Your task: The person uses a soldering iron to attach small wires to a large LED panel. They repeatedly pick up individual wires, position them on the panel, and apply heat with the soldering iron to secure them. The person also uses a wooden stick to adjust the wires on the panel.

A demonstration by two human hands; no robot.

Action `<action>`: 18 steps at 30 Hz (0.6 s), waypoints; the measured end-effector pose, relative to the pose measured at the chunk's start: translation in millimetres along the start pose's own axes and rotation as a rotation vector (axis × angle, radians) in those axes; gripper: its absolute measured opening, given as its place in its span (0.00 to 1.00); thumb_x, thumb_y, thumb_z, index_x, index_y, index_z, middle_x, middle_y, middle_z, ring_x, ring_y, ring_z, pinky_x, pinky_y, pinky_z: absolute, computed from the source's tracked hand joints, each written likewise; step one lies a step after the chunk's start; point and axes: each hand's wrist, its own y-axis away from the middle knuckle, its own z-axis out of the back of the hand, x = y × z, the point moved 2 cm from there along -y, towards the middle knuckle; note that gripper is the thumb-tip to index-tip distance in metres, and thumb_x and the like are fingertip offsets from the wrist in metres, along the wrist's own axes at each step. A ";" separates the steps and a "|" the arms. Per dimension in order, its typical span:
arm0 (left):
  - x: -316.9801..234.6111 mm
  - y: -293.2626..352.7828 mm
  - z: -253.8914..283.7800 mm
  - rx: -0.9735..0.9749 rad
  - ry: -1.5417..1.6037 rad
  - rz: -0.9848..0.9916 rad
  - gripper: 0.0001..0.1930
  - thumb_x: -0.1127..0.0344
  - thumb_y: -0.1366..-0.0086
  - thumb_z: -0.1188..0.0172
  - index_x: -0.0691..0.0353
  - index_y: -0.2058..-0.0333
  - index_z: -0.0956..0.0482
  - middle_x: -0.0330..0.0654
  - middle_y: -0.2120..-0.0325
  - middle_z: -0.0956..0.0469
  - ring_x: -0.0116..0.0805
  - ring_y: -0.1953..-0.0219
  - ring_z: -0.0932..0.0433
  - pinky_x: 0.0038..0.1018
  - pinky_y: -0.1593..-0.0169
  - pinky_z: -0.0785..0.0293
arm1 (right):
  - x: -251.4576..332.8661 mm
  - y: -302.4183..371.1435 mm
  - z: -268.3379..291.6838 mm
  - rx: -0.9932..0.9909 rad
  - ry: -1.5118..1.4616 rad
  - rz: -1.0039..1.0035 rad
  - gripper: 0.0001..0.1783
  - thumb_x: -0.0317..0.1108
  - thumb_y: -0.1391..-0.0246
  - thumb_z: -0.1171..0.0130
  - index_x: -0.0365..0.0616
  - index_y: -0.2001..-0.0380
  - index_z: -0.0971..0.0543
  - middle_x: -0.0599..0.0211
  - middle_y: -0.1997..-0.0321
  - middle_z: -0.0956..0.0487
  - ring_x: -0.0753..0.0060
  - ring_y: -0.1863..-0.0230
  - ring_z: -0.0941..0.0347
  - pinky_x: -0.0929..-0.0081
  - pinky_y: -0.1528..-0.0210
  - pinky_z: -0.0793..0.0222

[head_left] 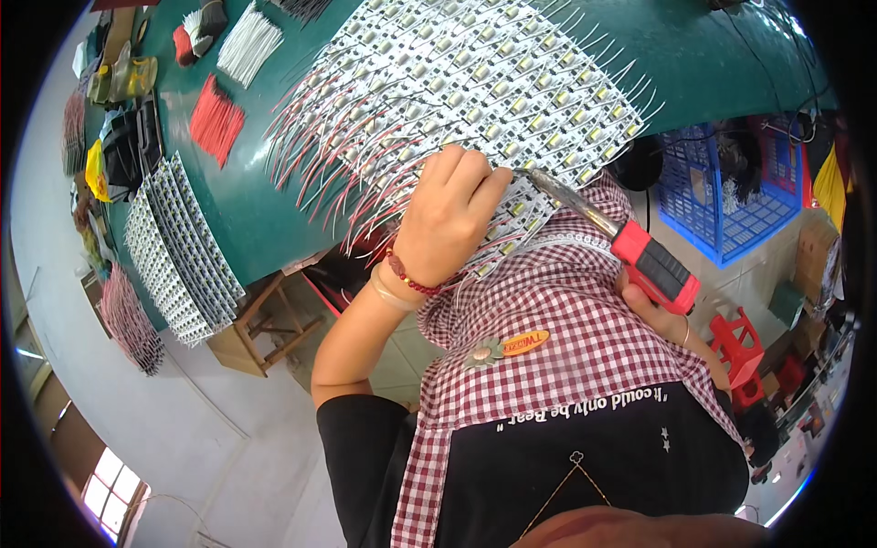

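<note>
The left hand (448, 219), a red beaded bracelet (413, 281) at its wrist, bends over the near part of a large panel of small white circuit boards (475, 82); its fingers are drawn close together at the boards, though whatever sits between the fingertips is hidden. The right hand (653, 315) is closed round the red-and-black handle of a soldering iron (632, 245), partly hidden behind it; the metal tip points up and left, ending just beside the left fingertips. The panel lies on a green tabletop (247, 215) and reaches over its near edge, above a red-and-white checkered apron (566, 356); red and white wires (311, 173) fringe its left side. Farther left lie a bundle of red wires (217, 121), a bundle of white wires (249, 44) and more board panels (183, 247), overlapping; a blue plastic crate (690, 196) stands at the right — beyond the soldering iron.
</note>
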 end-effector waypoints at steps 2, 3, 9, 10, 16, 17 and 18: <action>0.3 -0.2 0.2 -0.009 0.000 -0.002 0.14 0.74 0.51 0.42 0.67 0.63 0.22 0.42 0.71 0.34 0.39 0.66 0.32 0.32 0.62 0.33 | 0.3 -3.2 -1.8 0.002 0.001 0.056 0.11 0.35 0.55 0.33 0.41 0.71 0.22 0.63 0.72 0.24 0.62 0.72 0.28 0.68 0.71 0.34; 0.6 0.0 0.9 -0.004 -0.007 -0.005 0.14 0.74 0.51 0.42 0.67 0.63 0.22 0.42 0.71 0.34 0.39 0.66 0.32 0.32 0.62 0.33 | 0.3 -0.5 -0.3 -0.003 -0.005 0.061 0.11 0.34 0.55 0.33 0.40 0.72 0.22 0.63 0.72 0.24 0.63 0.72 0.28 0.69 0.71 0.34; 1.6 0.3 1.4 0.010 -0.030 -0.012 0.14 0.74 0.50 0.43 0.67 0.63 0.22 0.42 0.71 0.34 0.39 0.66 0.32 0.32 0.62 0.33 | 3.0 -3.0 -5.7 -0.013 -0.021 0.047 0.09 0.33 0.54 0.35 0.40 0.72 0.22 0.63 0.72 0.24 0.62 0.72 0.28 0.69 0.71 0.34; 1.5 0.4 1.2 0.010 -0.031 -0.012 0.14 0.74 0.50 0.43 0.67 0.63 0.22 0.42 0.71 0.34 0.39 0.66 0.32 0.31 0.62 0.33 | 3.6 -2.9 -6.0 -0.017 -0.020 0.030 0.09 0.33 0.54 0.35 0.40 0.72 0.22 0.62 0.72 0.23 0.62 0.72 0.28 0.68 0.71 0.34; 1.2 -0.4 1.8 0.012 -0.031 -0.018 0.13 0.74 0.50 0.43 0.67 0.63 0.23 0.42 0.71 0.34 0.39 0.66 0.32 0.31 0.63 0.34 | -9.1 7.1 -2.7 0.000 -0.068 -0.031 0.09 0.34 0.52 0.36 0.41 0.73 0.22 0.62 0.72 0.23 0.62 0.71 0.28 0.67 0.68 0.34; 1.5 -0.3 1.9 0.010 -0.029 -0.019 0.13 0.74 0.50 0.43 0.67 0.63 0.23 0.42 0.71 0.34 0.39 0.66 0.32 0.31 0.63 0.34 | -12.4 9.1 -2.3 0.001 -0.076 -0.048 0.09 0.35 0.52 0.36 0.41 0.73 0.22 0.62 0.72 0.23 0.62 0.71 0.28 0.67 0.68 0.34; 0.9 -0.1 1.6 0.012 -0.035 -0.020 0.13 0.74 0.50 0.43 0.67 0.63 0.23 0.42 0.71 0.34 0.39 0.66 0.32 0.31 0.63 0.34 | -13.9 9.0 -2.8 0.004 -0.089 -0.060 0.09 0.35 0.52 0.36 0.41 0.73 0.22 0.62 0.72 0.23 0.62 0.72 0.28 0.67 0.68 0.34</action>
